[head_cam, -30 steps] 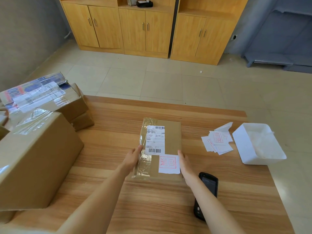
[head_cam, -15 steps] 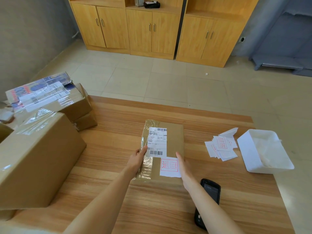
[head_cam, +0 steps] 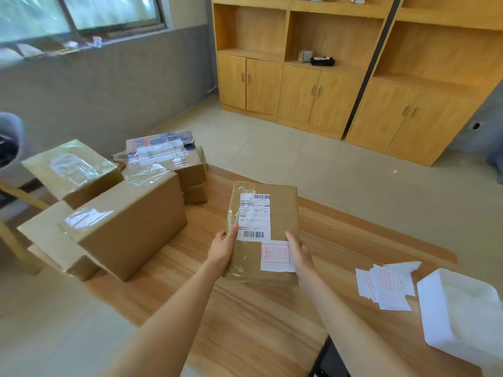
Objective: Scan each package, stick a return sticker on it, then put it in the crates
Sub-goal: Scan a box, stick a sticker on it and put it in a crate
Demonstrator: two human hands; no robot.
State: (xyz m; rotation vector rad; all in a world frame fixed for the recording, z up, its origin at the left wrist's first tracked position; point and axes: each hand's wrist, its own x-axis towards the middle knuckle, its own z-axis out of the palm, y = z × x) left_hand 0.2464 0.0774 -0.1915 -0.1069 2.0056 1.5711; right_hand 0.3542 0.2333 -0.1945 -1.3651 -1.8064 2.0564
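Hands: left hand [head_cam: 223, 247] and right hand [head_cam: 297, 251] clamp a flat package [head_cam: 280, 213] by its near edges, above the bench [head_cam: 245, 322].
Package: return sticker [head_cam: 276, 255] below its shipping label [head_cam: 254, 217].
Right: loose stickers [head_cam: 386, 285], white tray [head_cam: 462, 311].
Left, farther: stacked cardboard boxes [head_cam: 128, 227].

Wooden cabinets [head_cam: 313, 91] (doors closed), grey wall [head_cam: 109, 91], tiled floor [head_cam: 340, 170].
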